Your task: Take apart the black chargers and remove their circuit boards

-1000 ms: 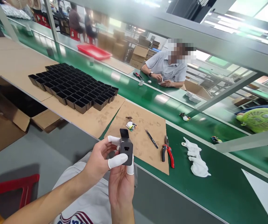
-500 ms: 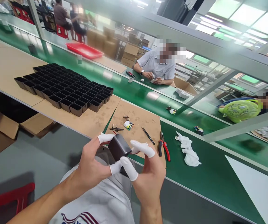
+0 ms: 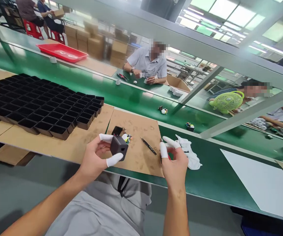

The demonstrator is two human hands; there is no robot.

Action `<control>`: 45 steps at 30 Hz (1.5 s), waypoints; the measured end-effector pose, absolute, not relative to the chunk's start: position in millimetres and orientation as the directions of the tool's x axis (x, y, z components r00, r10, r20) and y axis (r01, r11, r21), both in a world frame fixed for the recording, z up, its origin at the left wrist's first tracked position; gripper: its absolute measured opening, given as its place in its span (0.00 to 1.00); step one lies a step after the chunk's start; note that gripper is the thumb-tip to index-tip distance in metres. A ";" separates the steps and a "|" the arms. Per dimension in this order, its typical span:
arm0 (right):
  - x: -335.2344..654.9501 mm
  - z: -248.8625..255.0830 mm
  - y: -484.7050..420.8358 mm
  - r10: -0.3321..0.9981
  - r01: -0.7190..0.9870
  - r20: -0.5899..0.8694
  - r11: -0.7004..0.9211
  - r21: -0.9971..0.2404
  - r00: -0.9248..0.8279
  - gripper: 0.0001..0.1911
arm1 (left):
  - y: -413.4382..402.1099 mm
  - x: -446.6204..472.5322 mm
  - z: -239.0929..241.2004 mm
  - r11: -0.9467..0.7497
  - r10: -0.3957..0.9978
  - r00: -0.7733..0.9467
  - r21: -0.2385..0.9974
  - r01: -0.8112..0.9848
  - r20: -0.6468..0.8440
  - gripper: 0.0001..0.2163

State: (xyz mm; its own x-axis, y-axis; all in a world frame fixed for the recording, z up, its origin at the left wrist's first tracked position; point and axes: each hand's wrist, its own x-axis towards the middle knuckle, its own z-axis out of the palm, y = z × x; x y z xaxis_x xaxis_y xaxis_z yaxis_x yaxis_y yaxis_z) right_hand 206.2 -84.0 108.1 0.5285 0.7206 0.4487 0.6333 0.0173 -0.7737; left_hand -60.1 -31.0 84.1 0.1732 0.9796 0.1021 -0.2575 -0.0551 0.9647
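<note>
My left hand (image 3: 102, 152) grips a black plastic box (image 3: 119, 148) between white-capped thumb and fingers, with a small dark opening on the side facing right. Just behind the box, a small circuit board (image 3: 127, 138) with white and yellow parts lies on the cardboard, partly hidden. Beside it is a glossy black piece (image 3: 117, 130). My right hand (image 3: 174, 157), also in white finger cots, is closed around the red-and-black pliers (image 3: 169, 157), mostly covering them. Between the hands lies a black pen-like tool (image 3: 148, 146).
Rows of black open boxes (image 3: 45, 108) fill the left bench. Crumpled white material (image 3: 192, 155) lies right of my right hand, near a white sheet (image 3: 254, 180). Beyond the green belt (image 3: 141, 98) are a red tray (image 3: 62, 53), a seated co-worker (image 3: 148, 64) and a green fan (image 3: 227, 101).
My right hand has left the black box and moved right to the pliers. My left hand keeps the box, now turned to show its opening. The view has swung right.
</note>
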 end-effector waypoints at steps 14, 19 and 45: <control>225.8 49.8 -63.1 0.903 0.783 0.281 -0.091 -0.615 0.326 0.13 | -20.9 -14.2 68.0 0.383 0.920 0.246 0.825 -0.415 -0.304 0.27; 211.4 98.5 -90.0 0.910 0.582 0.320 0.115 -0.805 0.264 0.12 | -18.3 -12.2 64.3 0.386 0.919 0.236 0.846 -0.367 -0.317 0.28; 177.1 116.8 -83.0 0.904 0.866 0.421 0.272 -0.420 -0.080 0.13 | -33.5 -8.0 58.4 -0.047 0.999 0.029 0.995 0.094 0.044 0.20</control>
State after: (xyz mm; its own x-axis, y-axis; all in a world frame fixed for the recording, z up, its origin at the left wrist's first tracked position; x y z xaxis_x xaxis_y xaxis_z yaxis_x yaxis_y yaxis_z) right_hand 177.1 -83.0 116.8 -0.0803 0.9037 0.4206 0.8657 0.2724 -0.4200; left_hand -8.0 -33.5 58.4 0.0292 0.9986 0.0443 0.0936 -0.0469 0.9945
